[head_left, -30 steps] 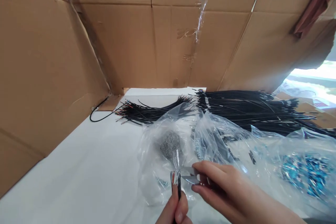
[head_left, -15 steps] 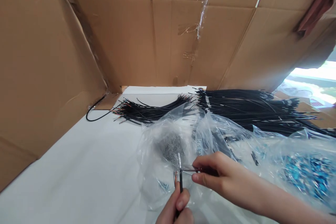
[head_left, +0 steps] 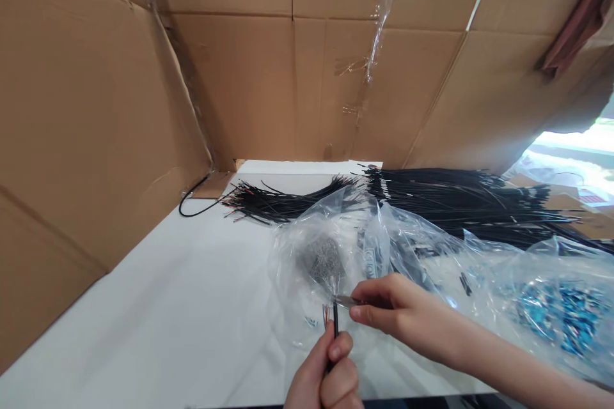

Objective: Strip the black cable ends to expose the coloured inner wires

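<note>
My left hand [head_left: 330,370] is closed around a black cable [head_left: 336,319], held upright with its end pointing away from me. Thin coloured wires [head_left: 327,314], some orange, stand up beside the cable at my thumb. Pale, shiny strands [head_left: 334,284] fan out from the cable's tip. Between thumb and fingers, my right hand [head_left: 378,300] pinches a thin, flat metal tool [head_left: 346,301]; whether it is a blade or tweezers I cannot tell. The tool's tip meets the cable near its end. Behind it, a clear plastic bag [head_left: 292,281] contains a grey tangle of fine wire [head_left: 325,259].
Black cables with bared ends [head_left: 283,201] lie behind the bag. A larger stack of black cables [head_left: 446,195] extends to the right. Another clear bag holds small blue pieces [head_left: 563,313]. Cardboard walls [head_left: 249,89] rise at the back and left of the white table [head_left: 192,307].
The view has shifted, so the scene sits slightly more to the right, and the table's front edge now shows. Both hands keep their grips, with the tool still at the cable's end.
</note>
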`<state>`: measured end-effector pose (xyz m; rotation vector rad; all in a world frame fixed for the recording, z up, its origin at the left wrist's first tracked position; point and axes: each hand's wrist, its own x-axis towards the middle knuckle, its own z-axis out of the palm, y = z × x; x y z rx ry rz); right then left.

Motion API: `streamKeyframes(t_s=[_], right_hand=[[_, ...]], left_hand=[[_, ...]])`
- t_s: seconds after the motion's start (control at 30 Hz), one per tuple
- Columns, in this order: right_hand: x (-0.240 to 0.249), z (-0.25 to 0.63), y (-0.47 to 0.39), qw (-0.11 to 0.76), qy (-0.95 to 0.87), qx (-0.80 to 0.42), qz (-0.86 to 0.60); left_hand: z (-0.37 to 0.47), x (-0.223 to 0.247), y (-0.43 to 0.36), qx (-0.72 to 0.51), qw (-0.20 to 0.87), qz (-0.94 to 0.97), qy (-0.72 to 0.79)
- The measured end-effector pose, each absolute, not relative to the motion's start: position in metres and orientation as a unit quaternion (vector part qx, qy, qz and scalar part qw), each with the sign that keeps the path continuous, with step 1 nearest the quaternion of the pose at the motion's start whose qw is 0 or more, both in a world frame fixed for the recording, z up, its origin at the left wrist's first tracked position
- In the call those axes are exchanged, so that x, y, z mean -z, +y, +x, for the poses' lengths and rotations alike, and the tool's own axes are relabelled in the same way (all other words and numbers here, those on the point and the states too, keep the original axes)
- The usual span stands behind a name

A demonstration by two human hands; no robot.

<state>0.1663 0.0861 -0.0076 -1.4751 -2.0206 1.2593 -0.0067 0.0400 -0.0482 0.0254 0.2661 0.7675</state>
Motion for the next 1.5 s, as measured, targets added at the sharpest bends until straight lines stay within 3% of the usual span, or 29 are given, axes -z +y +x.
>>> streamKeyframes(t_s=[0.17,0.77,1.5], right_hand=[[0.011,0.16,0.094,0.111,-0.703,-0.467,-0.526],[0.006,0.145,0.114,0.116,-0.621,-0.562,-0.533],[0.009,0.139,0.126,0.049,-0.687,-0.494,-0.531]], left_hand=[[-0.012,0.048,0.039,-0.385,0.915,-0.01,0.123],[-0.016,0.025,0.032,-0.484,0.853,-0.134,0.144],[-0.018,0.026,0.036,-0.475,0.84,-0.254,0.069]])
